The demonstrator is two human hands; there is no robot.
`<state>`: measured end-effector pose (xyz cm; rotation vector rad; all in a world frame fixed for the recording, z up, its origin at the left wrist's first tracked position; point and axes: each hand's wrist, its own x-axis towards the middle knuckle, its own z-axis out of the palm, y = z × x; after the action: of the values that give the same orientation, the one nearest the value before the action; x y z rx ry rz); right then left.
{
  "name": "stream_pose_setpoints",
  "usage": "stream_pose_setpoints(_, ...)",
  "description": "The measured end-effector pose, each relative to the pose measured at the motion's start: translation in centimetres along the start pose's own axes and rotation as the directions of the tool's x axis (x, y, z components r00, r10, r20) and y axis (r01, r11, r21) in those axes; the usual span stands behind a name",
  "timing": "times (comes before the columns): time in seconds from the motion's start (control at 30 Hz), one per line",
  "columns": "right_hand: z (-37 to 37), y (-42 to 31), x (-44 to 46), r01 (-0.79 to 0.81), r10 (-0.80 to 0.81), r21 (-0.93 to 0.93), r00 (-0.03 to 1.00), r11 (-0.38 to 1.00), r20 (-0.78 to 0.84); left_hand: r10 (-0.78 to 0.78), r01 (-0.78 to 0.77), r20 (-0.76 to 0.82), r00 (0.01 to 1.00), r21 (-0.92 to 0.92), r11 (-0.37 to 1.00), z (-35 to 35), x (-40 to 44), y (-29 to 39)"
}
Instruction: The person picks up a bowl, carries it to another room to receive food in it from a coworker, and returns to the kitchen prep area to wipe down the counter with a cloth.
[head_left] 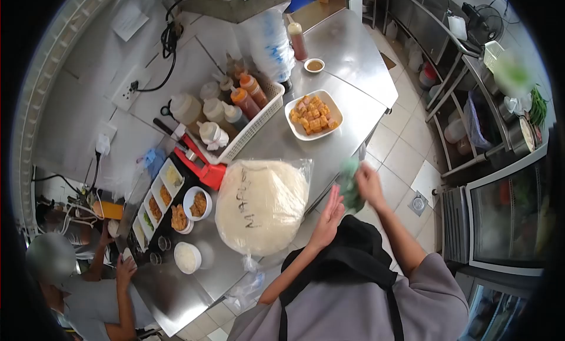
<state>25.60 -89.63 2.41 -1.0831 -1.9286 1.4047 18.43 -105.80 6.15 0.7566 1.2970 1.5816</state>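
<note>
My right hand [369, 185] is closed on a green cloth [351, 188], which is smeared by motion, beyond the front edge of the steel table. Close by on its left, my left hand [327, 222] is open, its fingers stretched out and pressed flat together with nothing in them. Left of that hand, a big clear plastic bag of pale flat dough rounds [262, 205], with black writing, lies on the table. A white bowl of orange-coated cubes [313, 115] stands farther back on the tabletop.
A white basket of sauce bottles [253, 120] stands by the wall. Near the bag are a red tool [203, 167], white food dishes [156, 205] and a rice bowl [187, 258]. At the left a person [94, 300] works. On the right stand a glass-door fridge [509, 217] and steel shelving [447, 99].
</note>
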Motion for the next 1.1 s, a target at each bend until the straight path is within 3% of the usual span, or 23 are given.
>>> stream_pose_setpoints(0.03, -1.0, 0.6, 3.4, 0.099, -0.097, 0.012, 0.986, 0.995, -0.133, 0.019, -0.021, -0.035, 0.999, -0.069, 0.997, -0.2, 1.1, -0.5)
stream_pose_setpoints(0.1, -3.8, -1.1, 9.3, 0.023, -0.042, -0.139, 0.99, 0.99, -0.138, -0.08, 0.048, -0.199, 0.977, -0.163, 0.985, -1.2, 3.8, 1.2)
stream_pose_setpoints(0.23, -4.8, -2.3, 18.4, 0.065, -0.053, -0.273, 0.997, 0.96, 0.049, -0.09, 0.01, -0.512, 0.854, -0.157, 0.987, -4.0, 11.6, 2.7)
stream_pose_setpoints(0.3, -4.7, -2.4, 21.5, 0.115, -0.078, -0.295, 0.988, 0.949, 0.134, -0.094, 0.035, -0.566, 0.819, -0.114, 0.993, -5.6, 14.1, 2.5)
stream_pose_setpoints(0.33, -4.9, -2.3, 22.4, 0.213, -0.191, -0.283, 0.976, 0.935, 0.101, -0.09, 0.044, -0.591, 0.801, -0.092, 0.995, -6.2, 15.5, 2.5)
stream_pose_setpoints(0.43, -7.9, -1.9, 24.7, 0.168, -0.129, -0.16, 0.964, 0.973, 0.231, -0.188, 0.18, -0.579, 0.793, -0.071, 0.981, -7.1, 16.8, 2.0)
stream_pose_setpoints(0.5, -11.2, -2.2, 25.0, 0.02, 0.012, -0.083, 0.927, 0.996, 0.375, -0.182, 0.231, -0.593, 0.785, 0.007, 0.973, -6.8, 16.7, 3.0)
stream_pose_setpoints(0.63, -15.8, 0.2, 24.4, -0.066, 0.042, 0.022, 0.826, 0.998, 0.562, -0.161, 0.308, -0.676, 0.719, 0.103, 0.946, -4.2, 18.0, 4.0)
stream_pose_setpoints(0.7, -18.0, -0.6, 23.8, -0.123, 0.108, -0.026, 0.737, 0.992, 0.667, -0.17, 0.304, -0.693, 0.7, 0.074, 0.95, -2.6, 19.4, 4.0)
stream_pose_setpoints(0.77, -18.3, 2.3, 23.3, -0.152, 0.038, 0.092, 0.688, 0.984, 0.725, -0.177, 0.297, -0.694, 0.698, 0.055, 0.953, -1.3, 22.2, 3.9)
stream_pose_setpoints(0.83, -19.4, 0.5, 23.3, -0.269, 0.143, 0.025, 0.584, 0.963, 0.799, -0.197, 0.301, -0.685, 0.701, 0.034, 0.953, 0.5, 25.2, 3.4)
stream_pose_setpoints(0.9, -19.3, 1.4, 23.5, -0.313, 0.112, 0.069, 0.525, 0.947, 0.844, -0.175, 0.269, -0.664, 0.727, 0.041, 0.962, 2.1, 29.2, 2.5)
stream_pose_setpoints(1.1, -20.4, -0.4, 23.7, -0.315, 0.107, 0.096, 0.568, 0.944, 0.816, -0.098, 0.127, -0.588, 0.803, 0.009, 0.992, 5.2, 41.8, 1.9)
